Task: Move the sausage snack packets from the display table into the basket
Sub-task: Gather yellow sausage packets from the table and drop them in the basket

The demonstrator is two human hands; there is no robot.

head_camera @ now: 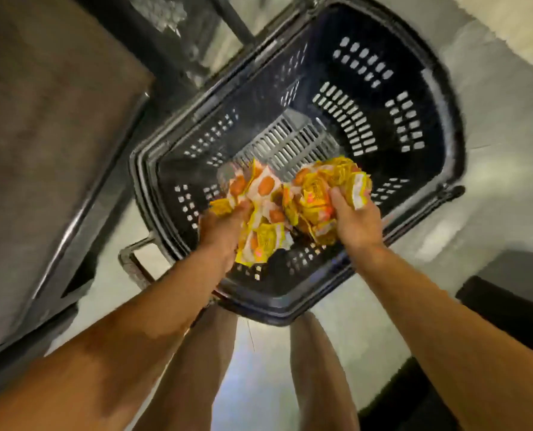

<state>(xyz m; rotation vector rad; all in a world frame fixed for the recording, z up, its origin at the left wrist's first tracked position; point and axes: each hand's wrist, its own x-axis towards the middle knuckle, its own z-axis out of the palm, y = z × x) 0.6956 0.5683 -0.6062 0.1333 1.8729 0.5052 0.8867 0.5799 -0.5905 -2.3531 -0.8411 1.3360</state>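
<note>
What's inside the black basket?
The black slotted plastic basket shows bare slotted floor and walls. Both hands, left hand and right hand, hold yellow-and-orange sausage snack packets over it. Whatever lies beneath the packets is hidden.

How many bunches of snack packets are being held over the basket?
2. One bunch is in the left hand, one bunch in the right hand, both over the basket. Single packets cannot be counted.

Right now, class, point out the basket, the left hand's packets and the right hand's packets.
basket (pixel 445 98): head view, far right rim.
left hand's packets (pixel 259 194): head view, white packet with sausage print.
right hand's packets (pixel 330 181): head view, yellow crumpled bundle.
</note>
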